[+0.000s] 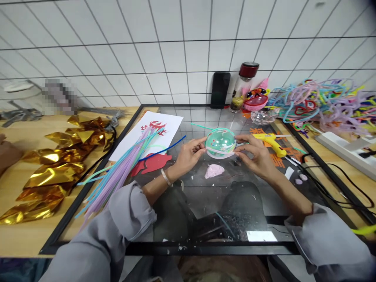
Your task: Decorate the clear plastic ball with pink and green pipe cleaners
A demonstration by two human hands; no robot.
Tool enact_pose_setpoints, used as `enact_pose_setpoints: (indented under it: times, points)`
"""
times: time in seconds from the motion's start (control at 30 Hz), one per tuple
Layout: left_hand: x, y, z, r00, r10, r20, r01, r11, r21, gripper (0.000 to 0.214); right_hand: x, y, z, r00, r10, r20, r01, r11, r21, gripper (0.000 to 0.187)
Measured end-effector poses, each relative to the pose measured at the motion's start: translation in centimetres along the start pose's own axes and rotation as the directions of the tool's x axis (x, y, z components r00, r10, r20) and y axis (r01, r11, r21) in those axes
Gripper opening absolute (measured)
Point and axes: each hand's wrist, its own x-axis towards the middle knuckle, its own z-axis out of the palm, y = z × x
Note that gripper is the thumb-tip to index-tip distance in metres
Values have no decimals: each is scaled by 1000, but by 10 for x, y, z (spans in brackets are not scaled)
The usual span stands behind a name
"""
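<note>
Between my two hands I hold a clear plastic ball (220, 142) with a greenish tint, just above the black glass work surface (205, 196). My left hand (188, 154) pinches its left side with closed fingers. On its right side, my right hand (254, 153) grips the rim, where a pale pink pipe cleaner runs around the ball's lower edge. A small pink fluffy piece (214, 170) lies on the glass right below the ball.
A bundle of pastel pipe cleaners (117, 172) and a white sheet with red cut-outs (149, 133) lie to the left. A yellow glue gun (272, 141) rests at right, its black cable (326, 188) trailing. Gold foil pieces (55, 164), a phone (220, 89), a bottle (243, 86), tangled pipe cleaners (323, 103).
</note>
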Motion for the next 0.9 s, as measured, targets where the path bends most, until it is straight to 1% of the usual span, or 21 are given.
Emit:
enact_pose_setpoints:
  times: [0.07,0.13,0.23,0.37,0.53,0.63,0.7,0.77,0.83,0.9]
  points:
    - [0,-1,-1,1000,-21,6,20,1000,2,44,0,-2,0,1000,4,-1,-4,1000,10,16]
    - [0,-2,-1,999,-42,13,42,999,14,46,0,-3,0,1000,2,22,-3,1000,17,16]
    - [-1,-3,-2,999,-39,-1,39,999,15,48,-1,-3,0,999,5,42,-6,1000,21,14]
    - [-1,-2,-3,998,-60,0,60,996,69,47,-2,-1,3,1000,-10,29,8,998,58,11]
    - [-2,3,0,1000,-26,10,25,996,89,47,-3,-2,4,1000,-14,13,13,998,66,9]
    - [-3,7,2,1000,6,10,-8,983,186,44,-3,-6,1,1000,-11,15,11,1000,29,10]
    - [-5,10,2,999,49,1,-48,956,290,45,-3,-8,-1,1000,-26,-1,26,1000,6,10]
    - [-7,14,3,991,133,2,-123,912,392,52,-3,-11,-4,998,-55,-22,55,998,-17,9]
    - [-10,21,4,969,246,19,-224,848,481,58,-4,-14,-6,996,-83,-35,81,996,-42,8]
    - [-15,29,7,931,363,43,-326,771,547,57,-5,-19,-7,994,-100,-43,97,993,-63,8]
